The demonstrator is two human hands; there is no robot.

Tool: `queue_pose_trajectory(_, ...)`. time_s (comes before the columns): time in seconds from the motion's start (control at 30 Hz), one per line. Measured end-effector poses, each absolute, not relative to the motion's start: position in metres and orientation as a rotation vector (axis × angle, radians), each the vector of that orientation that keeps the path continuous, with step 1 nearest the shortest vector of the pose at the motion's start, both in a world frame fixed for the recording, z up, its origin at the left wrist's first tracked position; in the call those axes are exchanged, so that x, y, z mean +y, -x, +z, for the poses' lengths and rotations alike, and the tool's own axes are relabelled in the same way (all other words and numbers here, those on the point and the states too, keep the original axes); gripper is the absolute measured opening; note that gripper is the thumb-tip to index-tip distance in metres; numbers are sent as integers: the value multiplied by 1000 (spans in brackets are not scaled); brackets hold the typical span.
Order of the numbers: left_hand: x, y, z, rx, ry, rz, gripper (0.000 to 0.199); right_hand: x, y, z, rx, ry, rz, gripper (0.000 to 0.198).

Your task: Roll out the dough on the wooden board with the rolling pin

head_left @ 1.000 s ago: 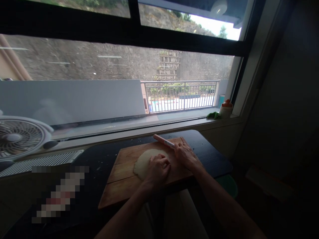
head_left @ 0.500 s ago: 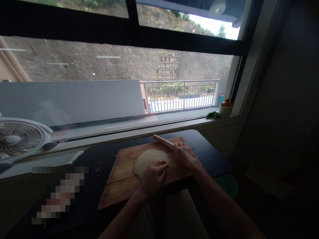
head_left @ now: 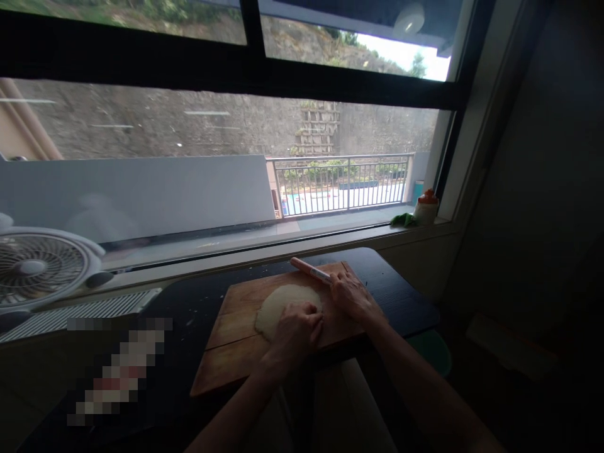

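Observation:
A flat, pale round of dough lies on a wooden cutting board. My left hand rests over the dough's near right part, its fingers curled closed at the edge of the dough. Exactly how much dough the fingers pinch is hidden behind the hand. At the board's right side, my right hand is wrapped round the near end of a rolling pin. The pin's far end points up and left past the dough, apart from it.
Under the board is a dark table with small pale crumbs on its left. A white fan stands at left by the window. An orange-capped bottle and a green cloth sit on the sill. A blurred-out item lies at lower left.
My left fingers have curled in slightly more at the dough's right edge. The right hand and rolling pin stay in place. The view has shifted a little.

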State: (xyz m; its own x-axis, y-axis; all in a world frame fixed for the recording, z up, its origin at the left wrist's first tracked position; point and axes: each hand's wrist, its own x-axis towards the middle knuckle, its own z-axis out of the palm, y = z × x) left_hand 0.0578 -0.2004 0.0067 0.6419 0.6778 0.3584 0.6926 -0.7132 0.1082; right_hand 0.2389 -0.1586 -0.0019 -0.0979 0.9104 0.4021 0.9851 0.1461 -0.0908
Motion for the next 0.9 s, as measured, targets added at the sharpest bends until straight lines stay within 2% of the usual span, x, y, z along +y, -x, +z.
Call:
queue_pose_trajectory(0.33,-183,-83,8,-1240,2633,-409,21,-155,-241,-5,-2067,1823,-260,30)
queue_pose_trajectory(0.77,-165,-80,-5,-1541,2684,-635,12,-158,-241,-2,-2080,1804,-265,28)
queue_pose_trajectory(0.9,-167,-72,-2,-1508,2773,-744,20,-159,-241,0,-2094,1813,-248,27)
